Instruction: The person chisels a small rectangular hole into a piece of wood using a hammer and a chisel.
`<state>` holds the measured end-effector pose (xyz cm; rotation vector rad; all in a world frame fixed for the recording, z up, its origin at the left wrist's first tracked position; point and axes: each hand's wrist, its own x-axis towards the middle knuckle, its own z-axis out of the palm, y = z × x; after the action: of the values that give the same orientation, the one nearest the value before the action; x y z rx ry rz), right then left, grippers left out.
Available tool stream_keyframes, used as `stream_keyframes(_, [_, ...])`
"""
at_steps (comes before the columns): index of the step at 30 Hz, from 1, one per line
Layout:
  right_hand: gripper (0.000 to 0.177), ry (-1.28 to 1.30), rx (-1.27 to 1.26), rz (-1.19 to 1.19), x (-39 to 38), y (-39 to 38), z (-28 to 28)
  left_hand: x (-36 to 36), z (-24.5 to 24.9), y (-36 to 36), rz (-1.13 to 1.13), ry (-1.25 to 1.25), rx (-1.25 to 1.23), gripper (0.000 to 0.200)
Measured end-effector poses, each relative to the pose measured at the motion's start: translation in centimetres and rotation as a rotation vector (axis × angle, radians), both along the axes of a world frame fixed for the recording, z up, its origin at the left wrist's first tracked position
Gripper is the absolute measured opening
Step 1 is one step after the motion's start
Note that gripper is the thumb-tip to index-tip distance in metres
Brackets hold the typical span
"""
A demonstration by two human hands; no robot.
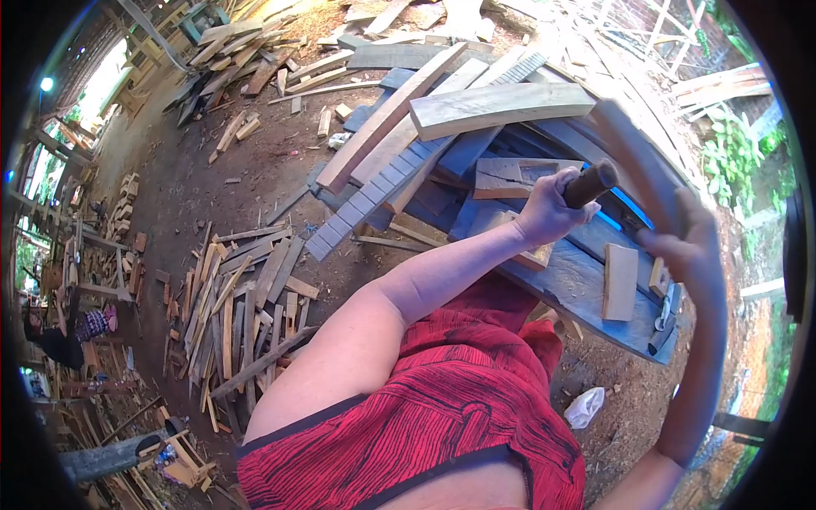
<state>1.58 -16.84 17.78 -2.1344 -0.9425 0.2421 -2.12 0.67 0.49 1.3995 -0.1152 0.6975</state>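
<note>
My left hand [554,209] is wrapped round the dark wooden handle [592,184] of what looks like a chisel. The handle's butt points up and right; its blade is hidden. Close behind this hand lies a light wood block [501,178] with a cut-out in its face. My right hand [687,242], smeared by motion, is raised at the right and closed on a long brown wooden piece [633,149], also blurred. Another block [537,253] shows partly under my left wrist. All this is over a dark plank bench [565,285].
A curved light board [501,109] and long beams [395,119] lie across the bench's far side. A small block [620,280] and a metal tool [665,314] rest near its right end. Scrap wood piles [251,310] cover the ground at left. A white plastic bag [585,408] lies below.
</note>
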Motion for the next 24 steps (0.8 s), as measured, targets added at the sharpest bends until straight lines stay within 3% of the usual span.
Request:
stream_keyframes(2, [0.056, 0.059, 0.159, -0.256, -0.9, -0.6, 2.2, 0.0, 0.0, 0.0, -0.007, 0.023, -0.01, 0.023])
stream_keyframes(4, [0.055, 0.051, 0.445, -0.14, 0.1, -1.2, 3.2, 0.1, 0.1, 0.2, -0.02, 0.035, -0.015, 0.023])
stream_keyframes(5, [0.055, 0.006, 0.54, -0.3, -0.1, -0.5, 1.9, 0.0, 0.1, 0.1, -0.044, 0.052, -0.038, 0.023])
stream_keyframes(6, [0.05, 0.0, 0.465, -0.345, -1.3, 0.4, 0.8, 0.0, 0.2, 0.1, -0.07, 0.069, -0.061, 0.023])
stream_keyframes(8, [0.046, 0.022, -0.185, -0.06, -1.7, 1.3, 0.0, -0.1, 0.4, 0.0, -0.082, 0.068, -0.088, 0.023])
stream_keyframes(11, [0.044, 0.146, -0.084, 0.002, -0.8, 0.7, 0.7, 0.2, 0.0, 0.3, -0.109, 0.064, -0.081, 0.022])
stream_keyframes(14, [0.052, 0.115, 0.193, -0.211, -1.6, 0.1, 2.9, 0.1, -0.5, 0.3, -0.096, 0.062, -0.013, 0.022])
stream_keyframes(16, [0.055, -0.006, 0.365, -0.146, -0.5, -0.9, 2.8, 0.2, -0.2, 0.3, -0.065, 0.053, 0.028, 0.022])
stream_keyframes(18, [0.052, -0.074, 0.366, -0.148, -0.2, -1.8, 3.1, 0.0, 0.0, 0.2, -0.062, 0.075, -0.051, 0.025])
stream_keyframes(20, [0.045, -0.15, 0.283, -0.303, 0.4, -3.4, 3.8, -0.1, 0.2, 0.2, -0.031, 0.067, -0.014, 0.026])
stream_keyframes(21, [0.044, -0.238, 0.427, -0.201, 0.8, -3.8, 3.6, -0.2, 0.2, 0.2, -0.002, 0.058, 0.022, 0.026])
stream_keyframes(22, [0.042, -1.16, 0.232, 0.029, 1.4, -4.1, 3.8, -0.2, 0.1, 0.2, -0.005, 0.061, 0.02, 0.026])
stream_keyframes(24, [0.04, -0.253, 0.771, -0.144, 1.2, -2.4, 2.0, 0.0, -0.2, 0.2, -0.053, 0.097, 0.041, 0.022])
